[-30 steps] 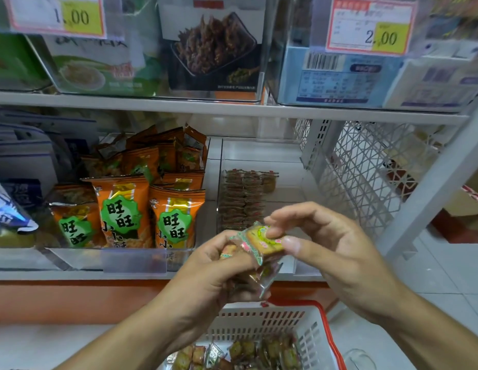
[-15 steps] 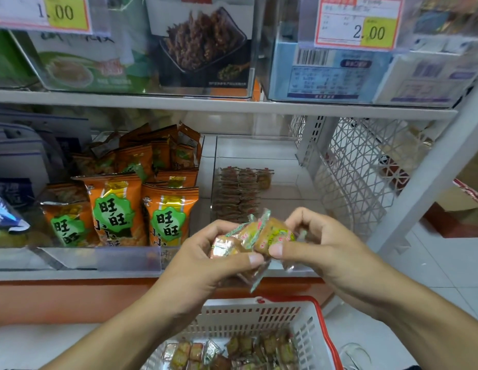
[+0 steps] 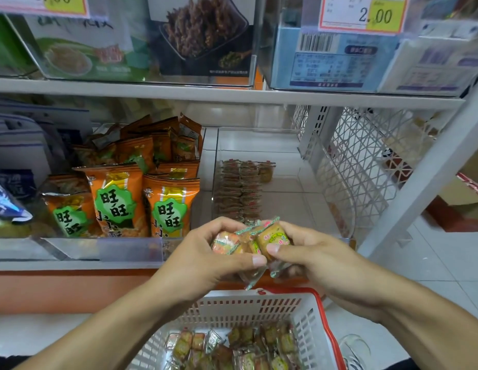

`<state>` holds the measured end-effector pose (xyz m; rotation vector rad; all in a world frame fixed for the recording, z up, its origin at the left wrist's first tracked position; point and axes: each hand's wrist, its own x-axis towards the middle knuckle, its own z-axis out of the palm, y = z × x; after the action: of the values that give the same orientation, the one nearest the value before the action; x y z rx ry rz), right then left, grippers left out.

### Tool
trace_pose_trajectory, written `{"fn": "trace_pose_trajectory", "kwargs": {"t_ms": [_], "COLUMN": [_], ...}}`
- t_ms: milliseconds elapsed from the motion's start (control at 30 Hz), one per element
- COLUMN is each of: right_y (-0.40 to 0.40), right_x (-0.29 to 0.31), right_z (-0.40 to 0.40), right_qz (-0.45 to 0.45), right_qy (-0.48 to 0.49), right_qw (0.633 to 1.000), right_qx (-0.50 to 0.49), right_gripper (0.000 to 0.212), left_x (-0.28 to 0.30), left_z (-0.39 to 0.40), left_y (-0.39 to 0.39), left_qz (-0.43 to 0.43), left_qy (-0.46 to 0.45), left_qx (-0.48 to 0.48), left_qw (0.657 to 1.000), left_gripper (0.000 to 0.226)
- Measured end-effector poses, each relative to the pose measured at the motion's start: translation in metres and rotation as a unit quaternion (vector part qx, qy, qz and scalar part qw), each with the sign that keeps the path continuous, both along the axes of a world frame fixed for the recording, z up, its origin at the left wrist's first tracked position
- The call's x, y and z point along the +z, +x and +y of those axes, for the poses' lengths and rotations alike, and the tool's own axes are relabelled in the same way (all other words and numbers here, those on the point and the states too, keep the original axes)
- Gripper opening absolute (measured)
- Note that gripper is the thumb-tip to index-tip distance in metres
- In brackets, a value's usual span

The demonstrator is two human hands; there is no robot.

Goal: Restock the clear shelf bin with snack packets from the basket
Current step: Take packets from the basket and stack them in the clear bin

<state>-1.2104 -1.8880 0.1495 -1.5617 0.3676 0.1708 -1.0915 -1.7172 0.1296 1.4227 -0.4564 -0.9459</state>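
Observation:
Both hands hold a small bunch of snack packets (image 3: 248,243) in front of the shelf edge, above the basket. My left hand (image 3: 206,257) grips the pink-and-orange packets on the left side. My right hand (image 3: 312,259) pinches the yellow-green packet on the right side. Behind them the clear shelf bin (image 3: 280,145) holds a row of the same small packets (image 3: 240,188) along its left wall. The white basket with a red rim (image 3: 259,311) sits below, with several loose packets (image 3: 240,348) in it.
A neighbouring clear bin holds orange snack bags (image 3: 141,182). A white wire mesh divider (image 3: 363,166) closes the shelf on the right. The upper shelf (image 3: 232,93) carries boxed goods and price tags. White tiled floor (image 3: 432,263) lies to the right.
The hands have drawn closer together around the packets, the right hand now pinching the yellow-green packet from the right. The view has shifted slightly downward, showing more of the basket.

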Motion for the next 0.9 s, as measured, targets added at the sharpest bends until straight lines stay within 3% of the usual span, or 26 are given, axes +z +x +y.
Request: {"fn": "trace_pose_trajectory", "kwargs": {"t_ms": [167,300,433,767,833,900], "right_y": [0.001,-0.001,-0.004,0.001,0.010,0.027], "right_x": [0.007,0.020,0.020,0.016,0.019,0.020], "right_z": [-0.008,-0.023,-0.022,-0.030,-0.038,-0.049], "right_qz": [-0.011,-0.046,-0.037,0.016,0.011,-0.010], "right_qy": [0.115,0.143,0.081,0.107,0.097,0.101], "right_qw": [0.992,0.986,0.996,0.989,0.993,0.995], "right_qx": [-0.053,-0.068,0.013,0.101,0.071,-0.024], "right_gripper": [0.029,0.037,0.038,0.048,0.053,0.051], "left_x": [0.001,0.000,-0.002,-0.006,-0.005,-0.003], "left_z": [0.001,0.002,0.002,-0.006,-0.010,-0.016], "left_y": [0.003,0.006,0.007,0.002,0.004,0.005], "left_qz": [0.087,0.092,0.064,-0.043,-0.064,-0.082], "left_qy": [-0.025,-0.038,-0.055,-0.043,-0.052,-0.057], "left_qx": [-0.051,-0.057,-0.056,0.020,0.052,0.074], "left_qw": [0.995,0.993,0.995,0.998,0.995,0.992], "left_gripper": [0.049,0.050,0.054,0.059,0.054,0.051]}}
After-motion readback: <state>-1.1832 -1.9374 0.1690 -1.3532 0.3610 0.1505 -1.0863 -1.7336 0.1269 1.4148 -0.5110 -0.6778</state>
